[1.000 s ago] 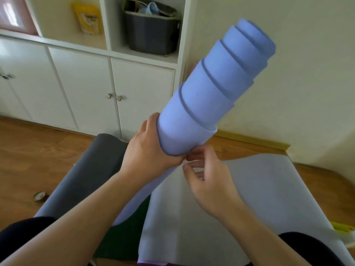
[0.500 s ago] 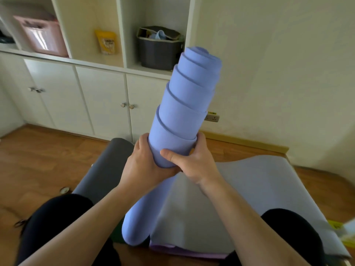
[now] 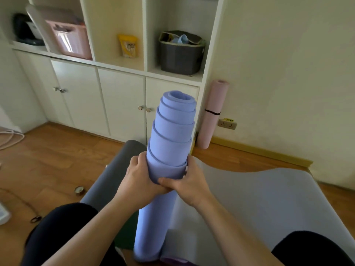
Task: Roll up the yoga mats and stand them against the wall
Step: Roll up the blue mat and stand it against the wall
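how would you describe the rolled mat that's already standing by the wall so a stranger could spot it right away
Find the white cupboard unit with open shelves; at its right end, where it meets the cream wall, a pale pink rolled yoga mat stands upright on the wooden floor. A thin black band circles its middle, and unlike the blue telescoped rolled mat, nobody is holding it.

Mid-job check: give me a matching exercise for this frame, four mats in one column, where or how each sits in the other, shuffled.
Mats:
1. blue mat
2. pink mat
3. dark grey mat
4. light grey mat

States:
A. rolled, standing against the wall by the cabinet
B. spread out on the floor, right side
C. telescoped roll, gripped by left hand and right hand
D. lying on the floor, left of the hands

Pairs: 1-C, 2-A, 3-D, 4-B
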`<state>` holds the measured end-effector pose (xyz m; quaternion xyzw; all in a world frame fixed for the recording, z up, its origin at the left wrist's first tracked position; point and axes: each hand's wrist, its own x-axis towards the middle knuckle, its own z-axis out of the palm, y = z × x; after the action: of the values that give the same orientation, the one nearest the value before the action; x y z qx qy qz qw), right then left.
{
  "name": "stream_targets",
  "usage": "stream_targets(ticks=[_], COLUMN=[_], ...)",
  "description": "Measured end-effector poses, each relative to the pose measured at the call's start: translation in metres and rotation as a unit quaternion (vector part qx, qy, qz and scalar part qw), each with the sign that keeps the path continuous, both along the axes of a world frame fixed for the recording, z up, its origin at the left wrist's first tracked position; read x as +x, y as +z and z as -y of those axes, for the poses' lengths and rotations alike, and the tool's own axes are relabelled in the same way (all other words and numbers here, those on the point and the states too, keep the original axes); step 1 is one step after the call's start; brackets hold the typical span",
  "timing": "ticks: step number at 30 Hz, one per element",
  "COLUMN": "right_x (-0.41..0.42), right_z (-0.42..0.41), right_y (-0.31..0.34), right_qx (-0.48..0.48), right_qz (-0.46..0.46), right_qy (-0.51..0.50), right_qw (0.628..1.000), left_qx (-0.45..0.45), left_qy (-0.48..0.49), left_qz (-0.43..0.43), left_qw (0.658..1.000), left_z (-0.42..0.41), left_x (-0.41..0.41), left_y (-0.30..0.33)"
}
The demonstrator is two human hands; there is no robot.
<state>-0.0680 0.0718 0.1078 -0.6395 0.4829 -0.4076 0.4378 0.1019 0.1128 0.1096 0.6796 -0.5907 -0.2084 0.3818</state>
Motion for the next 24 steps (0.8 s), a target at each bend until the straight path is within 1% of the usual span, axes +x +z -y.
stream_targets(ticks=[4,6,7,8,10,11,12,14,15,16,17,18,19,21,22,24], right_x=[0.012,0.015,0.014,0.013,0.010,0.009,0.008,0.008,0.009,0.010,0.011,0.012,0.014,0.015,0.013,0.006], right_z=[-0.002,-0.006,-0.008,-0.008,-0.008,-0.007,-0.007,-0.008,-0.009,-0.010,-0.011,-0.012,-0.013,-0.016,-0.015,-0.013], right_y=[0.003,0.005,0.003,0.001,-0.002,-0.002,-0.002,-0.002,-0.002,-0.001,0.000,0.000,0.001,0.004,0.004,0.005], right_qx=[-0.009,-0.018,-0.022,-0.023,-0.018,-0.013,-0.012,-0.018,-0.020,-0.023,-0.024,-0.024,-0.024,-0.021,-0.017,-0.007], right_qz=[0.010,0.009,0.010,0.012,0.008,0.004,0.002,-0.001,-0.004,-0.010,-0.019,-0.028,-0.035,-0.041,-0.045,-0.070], right_qy=[0.032,0.013,-0.001,-0.013,-0.020,-0.017,-0.012,-0.003,0.000,0.002,0.004,0.007,0.012,0.026,0.031,0.047], right_qw=[0.999,1.000,1.000,1.000,1.000,1.000,1.000,1.000,1.000,1.000,1.000,0.999,0.999,0.999,0.998,0.996], left_qx=[0.018,0.037,0.055,0.083,0.117,0.103,0.071,-0.045,-0.111,-0.159,-0.180,-0.169,-0.134,-0.039,-0.010,-0.002], left_qy=[0.021,0.003,-0.023,-0.056,-0.107,-0.101,-0.073,-0.011,0.000,0.002,-0.011,-0.037,-0.067,-0.113,-0.122,-0.125], left_qz=[0.050,0.080,0.083,0.069,-0.007,-0.045,-0.073,-0.099,-0.083,-0.043,0.010,0.069,0.135,0.275,0.325,0.361], left_qw=[0.998,0.996,0.995,0.993,0.987,0.988,0.992,0.994,0.990,0.986,0.984,0.983,0.979,0.954,0.938,0.924], left_z=[0.000,-0.002,-0.003,-0.003,0.001,0.005,0.010,0.019,0.023,0.026,0.029,0.035,0.041,0.055,0.062,0.069], left_x=[0.009,0.014,0.018,0.024,0.035,0.039,0.041,0.036,0.030,0.022,0.013,0.004,-0.005,-0.020,-0.024,-0.026], left_y=[0.002,0.004,0.009,0.015,0.034,0.047,0.063,0.104,0.127,0.149,0.170,0.184,0.195,0.200,0.197,0.191])
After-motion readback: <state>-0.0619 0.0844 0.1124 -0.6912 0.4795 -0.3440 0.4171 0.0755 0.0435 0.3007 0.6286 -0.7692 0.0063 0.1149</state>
